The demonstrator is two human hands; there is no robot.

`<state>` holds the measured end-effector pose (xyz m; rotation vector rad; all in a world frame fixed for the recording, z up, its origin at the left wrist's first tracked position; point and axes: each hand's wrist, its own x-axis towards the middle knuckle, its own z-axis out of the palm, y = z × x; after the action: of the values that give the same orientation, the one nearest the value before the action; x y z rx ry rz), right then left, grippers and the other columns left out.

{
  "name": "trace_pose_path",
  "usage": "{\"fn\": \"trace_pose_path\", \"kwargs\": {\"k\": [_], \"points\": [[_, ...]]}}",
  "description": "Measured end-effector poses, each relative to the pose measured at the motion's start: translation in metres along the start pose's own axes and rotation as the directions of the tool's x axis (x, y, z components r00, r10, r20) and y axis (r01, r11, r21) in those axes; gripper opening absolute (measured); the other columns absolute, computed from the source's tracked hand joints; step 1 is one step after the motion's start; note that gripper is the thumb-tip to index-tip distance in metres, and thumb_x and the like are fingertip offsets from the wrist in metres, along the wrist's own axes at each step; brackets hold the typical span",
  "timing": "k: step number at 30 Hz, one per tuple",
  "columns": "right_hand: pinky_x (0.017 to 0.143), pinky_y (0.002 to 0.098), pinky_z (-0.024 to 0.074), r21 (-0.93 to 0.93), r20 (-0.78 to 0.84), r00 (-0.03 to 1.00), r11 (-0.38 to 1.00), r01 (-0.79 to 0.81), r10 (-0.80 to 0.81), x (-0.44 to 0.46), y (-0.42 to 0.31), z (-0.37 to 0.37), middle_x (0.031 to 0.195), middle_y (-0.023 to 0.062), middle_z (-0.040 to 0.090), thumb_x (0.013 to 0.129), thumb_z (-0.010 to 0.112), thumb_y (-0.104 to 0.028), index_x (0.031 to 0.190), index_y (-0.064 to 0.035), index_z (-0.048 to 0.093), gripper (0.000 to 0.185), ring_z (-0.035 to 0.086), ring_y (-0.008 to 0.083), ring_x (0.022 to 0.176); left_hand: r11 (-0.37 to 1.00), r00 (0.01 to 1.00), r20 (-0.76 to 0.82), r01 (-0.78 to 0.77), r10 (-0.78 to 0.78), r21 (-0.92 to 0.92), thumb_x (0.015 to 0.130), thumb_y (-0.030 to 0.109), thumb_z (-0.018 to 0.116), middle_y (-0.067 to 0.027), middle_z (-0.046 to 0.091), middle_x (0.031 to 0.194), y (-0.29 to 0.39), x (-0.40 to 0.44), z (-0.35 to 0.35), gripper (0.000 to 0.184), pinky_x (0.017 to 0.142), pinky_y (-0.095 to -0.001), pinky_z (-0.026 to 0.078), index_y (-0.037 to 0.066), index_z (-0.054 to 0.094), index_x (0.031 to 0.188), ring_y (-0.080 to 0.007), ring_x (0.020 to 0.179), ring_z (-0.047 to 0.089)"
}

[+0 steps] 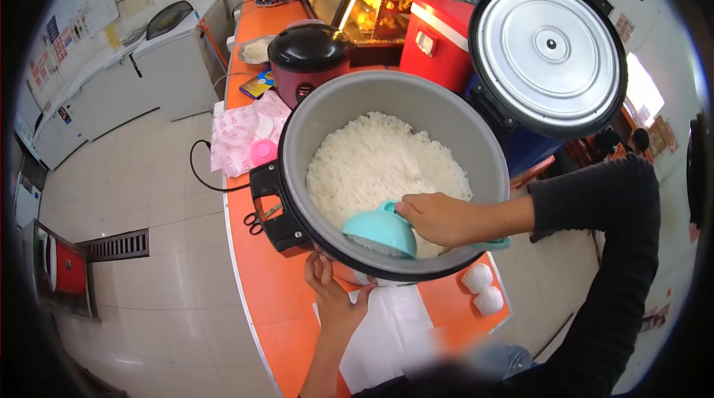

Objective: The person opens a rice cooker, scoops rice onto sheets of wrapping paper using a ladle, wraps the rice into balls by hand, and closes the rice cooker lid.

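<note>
A large rice cooker (387, 84) stands uncovered in front of me, its grey inner pot part-filled with white cooked rice (379, 167). My right hand (442, 219) reaches over the right rim, closed on the handle of a turquoise plastic cup (379, 228). The cup lies tilted at the near side of the pot, with rice at its mouth. Beyond the wrist, a turquoise handle end (491, 244) pokes over the rim; what it belongs to is hidden. My left hand (338, 301) rests at the cooker's lower front, thumb spread from bent fingers.
Scissors (262, 218) lie by the cooker's left handle (275, 204). White paper (387, 331) and two white wrapped bundles (482, 290) are on the orange table (275, 338). Behind are a smaller cooker (309, 59), red cooler box (435, 45) and raised lid (550, 56).
</note>
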<state>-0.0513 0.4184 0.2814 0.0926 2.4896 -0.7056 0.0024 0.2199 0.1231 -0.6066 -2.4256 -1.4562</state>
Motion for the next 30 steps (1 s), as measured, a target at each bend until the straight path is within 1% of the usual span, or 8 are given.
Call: {"fn": "trace_pose_path", "kwargs": {"k": [3,12,15,18,20,25,28,30], "points": [[0.045,0.0358,0.0465,-0.004,0.199,0.957,0.977,-0.215,0.212,-0.002,-0.026,-0.019,0.07,0.0156,0.053,0.096,0.021,-0.035,0.096,0.0035,0.048,0.047,0.054,0.0228,0.052,1.0,1.0,-0.026,0.013,-0.013,0.002,0.061,0.013,0.08,-0.0239,0.011,0.134,0.004,0.005,0.001,0.104,0.099,-0.0483,0.037,0.0,0.009,0.136,-0.0441,0.126,0.023],[0.039,0.0293,0.0381,0.1,0.395,0.889,0.951,-0.291,0.23,0.009,-0.007,-0.032,0.058,0.0053,0.046,0.095,0.028,-0.039,0.085,-0.0045,0.05,0.042,0.042,0.0143,0.041,1.0,0.999,-0.047,0.004,-0.004,0.008,0.062,0.02,0.081,-0.0233,0.016,0.133,-0.003,-0.001,0.0,0.1,0.099,-0.0483,0.035,0.0,0.015,0.136,-0.0422,0.126,0.024],[0.04,0.0269,0.0367,0.136,0.844,0.523,0.897,-0.42,0.117,0.059,0.035,-0.06,0.059,0.004,0.047,0.095,0.029,-0.04,0.083,-0.0077,0.05,0.04,0.042,0.0119,0.044,1.0,0.999,-0.05,-0.014,0.015,0.017,0.063,0.02,0.081,-0.0211,0.018,0.133,-0.005,-0.002,-0.003,0.098,0.099,-0.0475,0.036,0.003,0.019,0.136,-0.0403,0.126,0.025],[0.039,0.0252,0.032,0.192,0.547,0.825,0.939,-0.286,0.14,0.065,0.038,-0.058,0.055,-0.0011,0.04,0.096,0.028,-0.039,0.071,-0.0088,0.047,0.044,0.034,0.0075,0.041,0.997,0.999,-0.01,-0.051,0.052,0.064,0.061,0.018,0.081,-0.0193,0.016,0.136,-0.019,-0.003,-0.005,0.103,0.098,-0.0464,0.038,0.005,0.015,0.139,-0.0388,0.128,0.024],[0.039,0.0261,0.0333,0.235,0.348,0.918,0.931,-0.281,0.189,0.083,0.041,-0.047,0.055,0.0001,0.041,0.096,0.029,-0.04,0.072,-0.0079,0.049,0.044,0.035,0.0092,0.041,0.993,0.998,0.009,-0.068,0.068,0.101,0.061,0.017,0.081,-0.0187,0.015,0.137,-0.024,-0.004,-0.006,0.105,0.098,-0.0461,0.039,0.006,0.013,0.14,-0.0381,0.129,0.023],[0.04,0.0338,0.0409,0.287,0.104,0.986,0.945,-0.157,0.132,0.12,0.019,-0.003,0.058,0.012,0.05,0.096,0.028,-0.038,0.075,0.0006,0.051,0.05,0.045,0.0177,0.041,0.991,0.997,-0.005,-0.079,0.08,0.105,0.062,0.012,0.08,-0.0191,0.014,0.138,-0.026,-0.004,-0.002,0.101,0.098,-0.0472,0.039,0.007,0.015,0.139,-0.0386,0.129,0.023],[0.043,0.0371,0.0455,0.199,0.028,0.998,0.978,-0.062,0.057,0.095,-0.015,0.013,0.056,0.0133,0.053,0.095,0.03,-0.032,0.087,0.0063,0.054,0.046,0.054,0.0252,0.046,1.0,1.0,-0.016,0.002,-0.002,0.008,0.066,0.012,0.078,-0.0196,0.018,0.134,-0.019,-0.004,-0.001,0.093,0.102,-0.0489,0.032,0.006,0.02,0.138,-0.0396,0.127,0.025],[0.043,0.0369,0.0463,0.27,0.065,0.992,0.955,-0.121,0.107,0.071,-0.02,0.021,0.059,0.0152,0.055,0.095,0.028,-0.033,0.089,0.0078,0.054,0.048,0.056,0.0261,0.048,1.0,1.0,-0.017,-0.005,0.006,0.027,0.066,0.011,0.077,-0.0198,0.016,0.135,-0.016,-0.004,-0.001,0.094,0.103,-0.049,0.032,0.005,0.018,0.138,-0.04,0.128,0.024]]}}
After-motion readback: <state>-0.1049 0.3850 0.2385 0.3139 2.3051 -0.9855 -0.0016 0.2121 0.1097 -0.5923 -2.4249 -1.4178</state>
